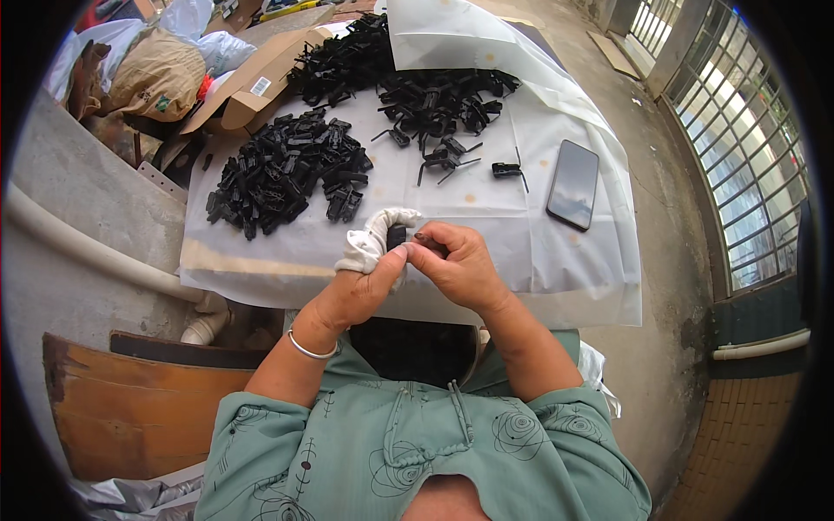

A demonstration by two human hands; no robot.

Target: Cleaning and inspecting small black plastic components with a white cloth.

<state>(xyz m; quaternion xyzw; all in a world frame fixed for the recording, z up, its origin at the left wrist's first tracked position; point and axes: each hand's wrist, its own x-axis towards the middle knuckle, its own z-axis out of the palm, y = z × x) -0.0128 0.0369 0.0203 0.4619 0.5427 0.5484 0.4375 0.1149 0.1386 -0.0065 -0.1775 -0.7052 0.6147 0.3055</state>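
Note:
Close to the table's near edge, my left hand [369, 271], partly covered by a white cloth glove with the thumb bare, grips a small black plastic part [396, 236]. My bare right hand [459, 265] is closed, its thumb and forefinger pinched against the right side of that part. Whatever sits between those fingertips is too small to make out. Ahead and to the left lies a heap of black plastic parts [282, 169]. Farther off is a looser pile of similar parts with thin stems [439, 100]. One stemmed part [506, 170] lies by itself to the right.
A translucent white sheet [486, 234] covers the table, its far corner folded over the pile. On the right rests a dark phone [573, 184]. An open cardboard box [261, 87] and several bags [161, 74] crowd the far left. Something dark [413, 347] is below the table edge.

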